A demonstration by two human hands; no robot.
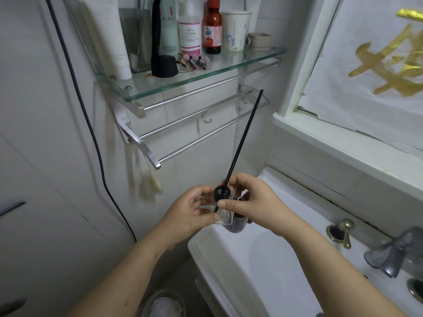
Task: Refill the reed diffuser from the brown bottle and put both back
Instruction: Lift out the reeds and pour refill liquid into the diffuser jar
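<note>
Holding the reed diffuser (pixel 222 217) above the left end of the sink (pixel 263 266), the left hand (pixel 194 210) curls its fingers round the clear glass body, while the right hand (pixel 251 203) pinches at the black collar with thumb and fingers. How much liquid is in the glass cannot be told. On the glass shelf (pixel 183 82) higher up stand, left to right, a white tube (pixel 115 42), a pink-labelled spray bottle (pixel 189 30), the brown bottle (pixel 212 24), with its red cap on and darker near its base, and a paper cup (pixel 235 30). A black cable (pixel 91 133) hangs down the wall at the left. Towel rails (pixel 194 126) run between the shelf and the hands, and a grey tap (pixel 389 255) sits at the right. The diffuser is transparent, with thin black reeds (pixel 243 136) leaning up to the right from its neck. A dark shape beneath it is unclear.
</note>
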